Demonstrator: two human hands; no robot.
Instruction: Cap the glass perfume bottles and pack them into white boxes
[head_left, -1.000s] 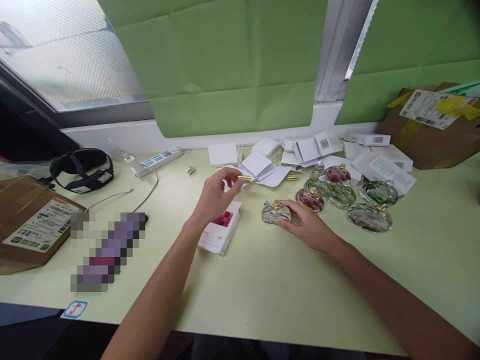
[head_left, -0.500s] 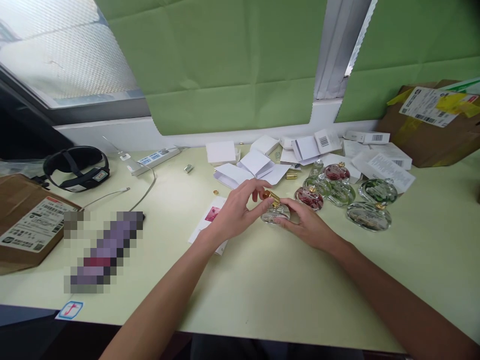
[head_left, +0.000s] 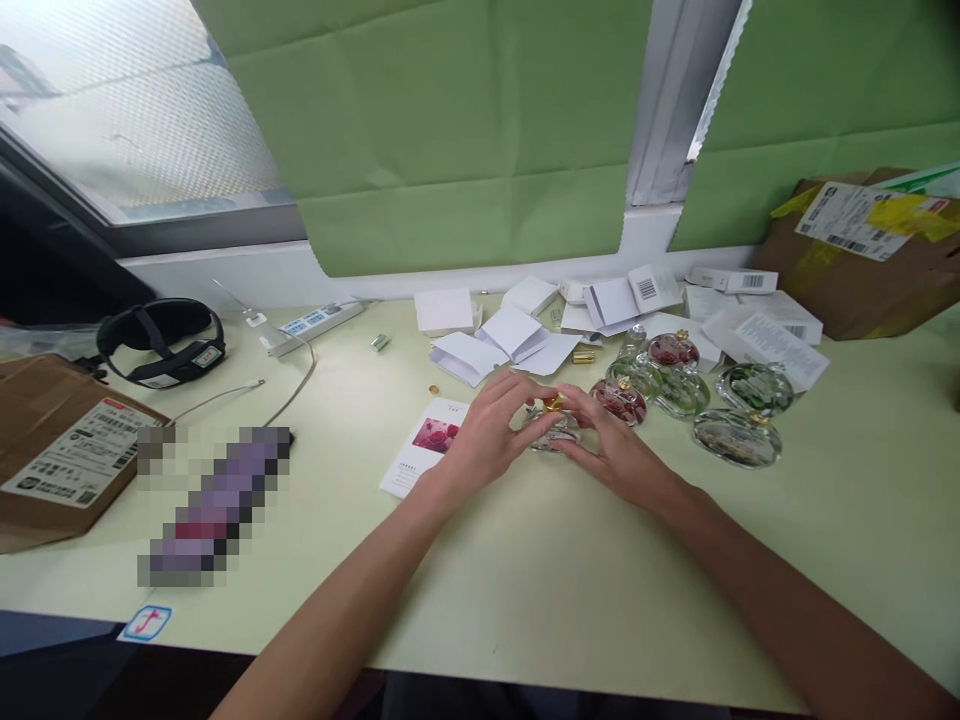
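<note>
Low over the table, both hands are closed around one clear, rounded glass perfume bottle [head_left: 553, 437]. At its top shows a gold cap with an amber crown [head_left: 553, 403], upright and partly hidden by fingers. My left hand [head_left: 487, 425] grips the cap from the left, thumb in front. On the other side my right hand [head_left: 611, 440] holds the bottle, with its forefinger close to the cap. Left of the hands lies a white card or flat box with a rose picture [head_left: 416, 455]. Just beyond my right hand stands a red-filled perfume bottle [head_left: 619, 400].
Several more perfume bottles [head_left: 737, 437] stand to the right. White cartons [head_left: 480, 355] lie along the wall. A small gold ring [head_left: 433, 389], a gold cylinder [head_left: 583, 357], a power strip [head_left: 322, 320], a black headset [head_left: 161, 345] and cardboard boxes [head_left: 862, 280] are around.
The gold cap, tilted in my left hand before, now stands upright on the bottle. My right fingers have come up nearer the cap. More of the rose-printed card shows.
</note>
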